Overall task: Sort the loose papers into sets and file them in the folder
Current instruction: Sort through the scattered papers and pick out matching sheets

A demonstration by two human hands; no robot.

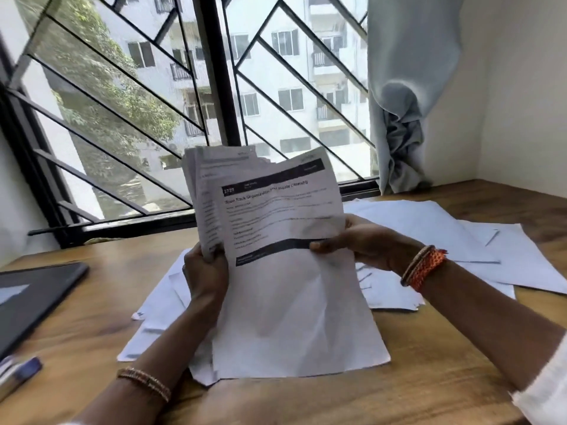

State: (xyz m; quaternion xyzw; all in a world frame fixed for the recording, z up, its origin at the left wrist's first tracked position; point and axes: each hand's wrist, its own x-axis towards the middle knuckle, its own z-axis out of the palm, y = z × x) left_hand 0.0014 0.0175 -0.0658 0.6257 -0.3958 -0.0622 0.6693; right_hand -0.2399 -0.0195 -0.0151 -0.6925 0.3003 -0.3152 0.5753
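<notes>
The sorting step is in hand: a person holds a sheaf of printed papers (264, 210) upright over the middle of the wooden table (368, 403), reading the front sheet to judge which set it belongs to. The left hand (205, 271) has its grip curled round the sheaf's lower left edge, bunching several sheets together. The right hand (352, 240) pinches the front sheet at its right edge, thumb across the printed face, fingers behind.

That front sheet is thin white paper, slightly creased, with black header bars and a bold title; the small text is too blurred to read surely. It hangs long and limp, its lower edge reaching down to the papers below.

More loose sheets (429, 228) lie fanned flat on the far right of the table, and another heap (153, 317) lies under the hands, corners askew. A dark flat thing (33, 302) at the left edge, smooth and rigid, may be the folder. A blue pen (21, 372) lies near it.

The next move probably calls for peeling the front sheet free of the sheaf without dragging its neighbours, then laying it on the matching pile.
</notes>
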